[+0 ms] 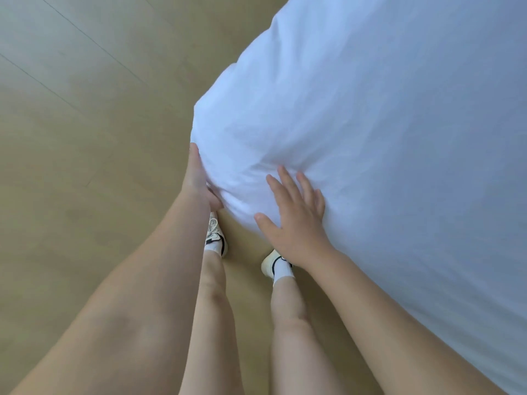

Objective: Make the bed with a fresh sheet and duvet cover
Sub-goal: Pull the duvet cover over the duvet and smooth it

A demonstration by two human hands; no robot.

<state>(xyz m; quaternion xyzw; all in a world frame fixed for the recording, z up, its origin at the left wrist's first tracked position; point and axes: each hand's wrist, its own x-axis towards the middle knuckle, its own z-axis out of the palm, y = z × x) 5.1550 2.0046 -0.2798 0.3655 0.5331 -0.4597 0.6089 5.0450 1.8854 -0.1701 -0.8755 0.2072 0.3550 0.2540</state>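
Head view: the white sheet is being fitted over the bed corner. The right hand presses on it, fingers spread. The left hand, seemingly flat, braces the side just beside. The next move probably calls for tucking the hem below both hands.

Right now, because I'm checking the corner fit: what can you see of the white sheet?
The white sheet looks like soft matte cloth, drawn over a padded corner, creased there and smooth beyond. It fills the picture's right above a tan floor. The right hand lies flat on top; the left hand presses its side.
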